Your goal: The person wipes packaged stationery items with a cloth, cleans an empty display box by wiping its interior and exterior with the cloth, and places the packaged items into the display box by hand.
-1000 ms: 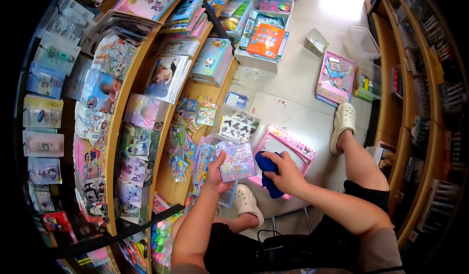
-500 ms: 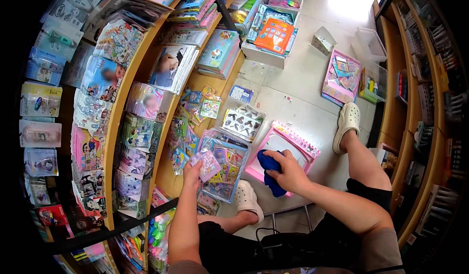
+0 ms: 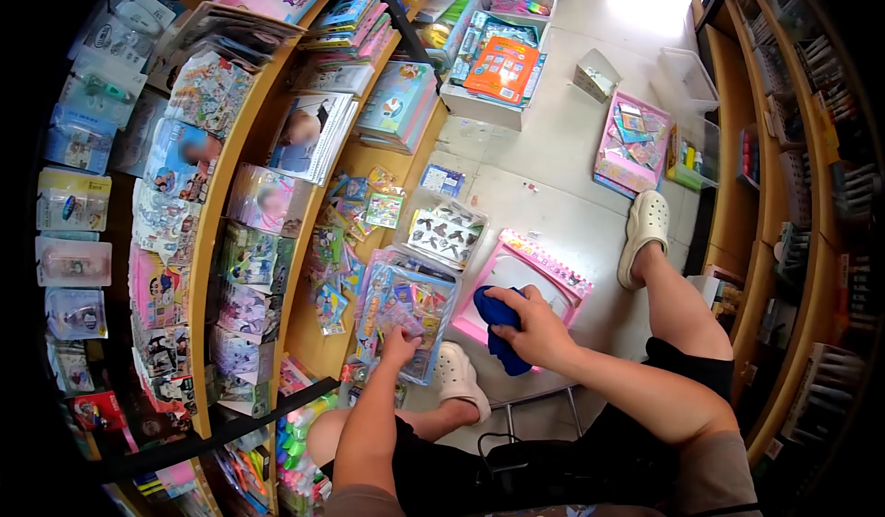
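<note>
My left hand [image 3: 398, 346] is closed on a small pink patterned packet [image 3: 396, 320], low over a clear plastic case [image 3: 433, 370] of colourful little packets. Part of the packet blends with those beneath, so I cannot tell if it touches them. In my right hand [image 3: 541, 331] is a crumpled dark blue cloth [image 3: 499, 312], gripped over the near left side of a pink box [image 3: 576, 288] with a pale inside. Behind the case sits a clear tray [image 3: 480, 231] holding several dark, bow-like pieces.
Wooden shelves [image 3: 318, 328] with stacked books and loose packets run along my left. More shelving [image 3: 737, 240] stands on the right. On the floor are another pink box [image 3: 604, 162], an opened carton [image 3: 596, 75] and a white bin [image 3: 484, 107] of books.
My left hand has moved right and down with the pink packet, from beside the clear case to over it. My right hand still grips the blue cloth and has shifted slightly left in view.
</note>
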{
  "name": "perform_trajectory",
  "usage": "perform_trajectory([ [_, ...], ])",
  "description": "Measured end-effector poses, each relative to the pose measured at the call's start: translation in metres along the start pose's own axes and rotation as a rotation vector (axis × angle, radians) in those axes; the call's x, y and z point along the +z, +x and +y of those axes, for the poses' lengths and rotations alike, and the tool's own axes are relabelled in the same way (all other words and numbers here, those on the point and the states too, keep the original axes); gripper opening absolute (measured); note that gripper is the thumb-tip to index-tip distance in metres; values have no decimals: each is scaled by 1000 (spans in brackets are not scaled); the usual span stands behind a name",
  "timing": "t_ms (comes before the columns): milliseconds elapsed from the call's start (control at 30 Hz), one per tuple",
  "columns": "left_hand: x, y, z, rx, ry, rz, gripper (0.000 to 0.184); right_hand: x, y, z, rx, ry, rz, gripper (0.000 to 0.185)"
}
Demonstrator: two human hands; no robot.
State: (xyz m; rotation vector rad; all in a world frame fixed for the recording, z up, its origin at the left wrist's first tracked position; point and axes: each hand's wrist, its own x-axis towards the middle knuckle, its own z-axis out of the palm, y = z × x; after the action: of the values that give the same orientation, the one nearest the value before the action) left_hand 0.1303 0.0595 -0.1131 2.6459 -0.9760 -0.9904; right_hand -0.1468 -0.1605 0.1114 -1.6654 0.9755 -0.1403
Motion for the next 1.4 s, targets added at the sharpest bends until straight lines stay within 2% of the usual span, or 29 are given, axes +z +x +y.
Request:
perform_trajectory([
  [100, -9, -15, 45, -113, 187, -105, 35, -2, -2, 1, 9, -12, -12, 47],
  [200, -19, -10, 58, -130, 222, -137, 35, -4, -3, -2, -10, -56, -58, 48],
  [400, -7, -1, 93, 45, -35, -173, 35, 10, -21, 12, -184, -384, -241, 49],
  [533, 2, -14, 117, 174, 41, -275, 31, 15, -32, 17, -244, -575, -385, 50],
  [700, -7, -38, 161, 313, -149, -351, 29, 11, -35, 16, -296, -679, -464, 50],
  [767, -7, -45, 171, 316, -265, -376, 28, 8, -31, 13, -260, -606, -395, 49],
  [800, -13, -48, 178, 301, -311, -470, 32, 7, -29, 13, -244, -555, -334, 49],
  [900, -32, -67, 205, -241, -1099, -639, 39, 1, -24, 11, -176, -343, -52, 46],
  [933, -46, -76, 216, -171, -1299, -824, 52, -3, -19, 8, -139, -285, 3, 45],
  [1033, -81, -120, 264, -124, -1380, -690, 58, -5, -5, 8, -58, -59, 98, 44],
  [1067, -75, -119, 249, -29, -1310, -687, 49, 0, 3, 15, -57, 48, 107, 45],
  [1167, -88, -135, 262, 79, -1046, -485, 44, 4, 7, 16, -53, 248, -8, 47],
  [1300, -95, -133, 272, 17, -1189, -408, 41, -18, 4, 0, 88, 389, -131, 46],
  [1333, -93, -130, 275, -14, -1289, -354, 34, -22, 8, 4, 125, 433, -127, 44],
  [1400, -95, -120, 279, -89, -1438, -391, 29, -31, 16, 12, 201, 522, -114, 41],
])
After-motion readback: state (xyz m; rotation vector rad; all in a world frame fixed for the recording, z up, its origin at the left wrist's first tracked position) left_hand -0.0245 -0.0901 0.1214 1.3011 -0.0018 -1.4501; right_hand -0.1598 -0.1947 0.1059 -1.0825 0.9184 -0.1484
